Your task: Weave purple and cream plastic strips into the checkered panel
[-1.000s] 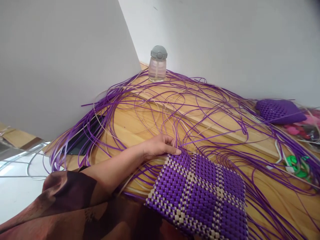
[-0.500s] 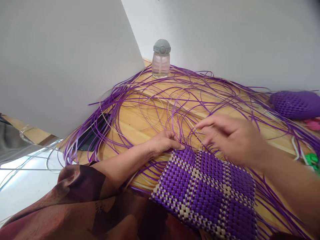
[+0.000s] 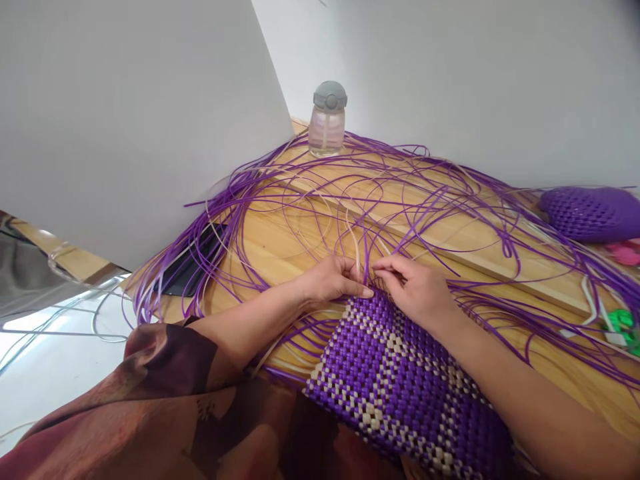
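Note:
A purple and cream woven panel (image 3: 370, 367) lies near my body, with loose purple and cream strands (image 3: 367, 250) rising from its far edge. My left hand (image 3: 333, 280) is closed at the panel's far left corner, thumb and fingers pinching strands there. Close to its right, my right hand (image 3: 420, 287) has thumb and forefinger pinched together over the same edge, at the base of the strands. What sits between these right fingertips is too small to name. The right forearm covers part of the panel's right side.
A clear bottle with a grey lid (image 3: 329, 120) stands at the back of the wooden table (image 3: 270, 247). A dark flat device (image 3: 185, 267) lies under strands at left. At right are a purple netted object (image 3: 590, 213), a green item (image 3: 623, 327) and a white cable (image 3: 590, 303).
My right hand has moved left and its fingers have closed near my left hand. My left hand has stayed at the panel's corner. The view has shifted slightly.

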Tool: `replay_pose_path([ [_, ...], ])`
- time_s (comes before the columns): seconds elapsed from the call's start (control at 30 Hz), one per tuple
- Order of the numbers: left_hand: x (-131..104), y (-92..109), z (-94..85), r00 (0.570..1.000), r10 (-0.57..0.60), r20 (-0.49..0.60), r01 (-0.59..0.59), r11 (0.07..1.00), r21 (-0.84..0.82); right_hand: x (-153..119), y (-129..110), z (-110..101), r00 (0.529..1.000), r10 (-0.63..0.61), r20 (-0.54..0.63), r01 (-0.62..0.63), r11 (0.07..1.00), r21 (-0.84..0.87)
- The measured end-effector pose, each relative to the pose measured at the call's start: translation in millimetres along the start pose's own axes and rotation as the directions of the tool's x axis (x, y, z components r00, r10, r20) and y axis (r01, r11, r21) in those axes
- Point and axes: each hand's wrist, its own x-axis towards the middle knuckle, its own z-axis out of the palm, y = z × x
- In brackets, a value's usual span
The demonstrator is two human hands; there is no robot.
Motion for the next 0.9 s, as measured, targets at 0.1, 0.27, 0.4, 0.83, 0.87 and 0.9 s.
replay_pose_path([
  [0.1, 0, 1, -2.4, 1.000, 0.005, 0.021, -0.006, 0.999, 0.042, 8, 5, 11, 0.999, 0.041, -0.033, -0.039, 0.998, 0.046],
  [0.27, 3, 0, -3.8, 0.999, -0.021, 0.040, 0.021, 1.000, -0.008, 15, 11, 5, 0.935, -0.348, -0.065, 0.331, 0.926, -0.183],
  [0.4, 3, -1, -4.5, 0.997, -0.027, 0.075, 0.029, 0.999, -0.025, 12, 11, -18, 0.873, -0.488, -0.013, 0.469, 0.845, -0.256],
  [0.83, -3, 8, -11.6, 0.979, 0.033, 0.203, -0.069, 0.982, 0.175, 13, -24, -42, 0.663, 0.436, 0.609, -0.635, 0.757, 0.150],
  [0.87, -4, 8, -10.8, 0.979, 0.041, 0.201, -0.075, 0.983, 0.168, 16, -26, -41, 0.642, 0.461, 0.613, -0.694, 0.689, 0.209],
  [0.9, -4, 9, -10.1, 0.979, 0.043, 0.199, -0.076, 0.984, 0.160, 18, -29, -39, 0.630, 0.477, 0.613, -0.732, 0.629, 0.262],
])
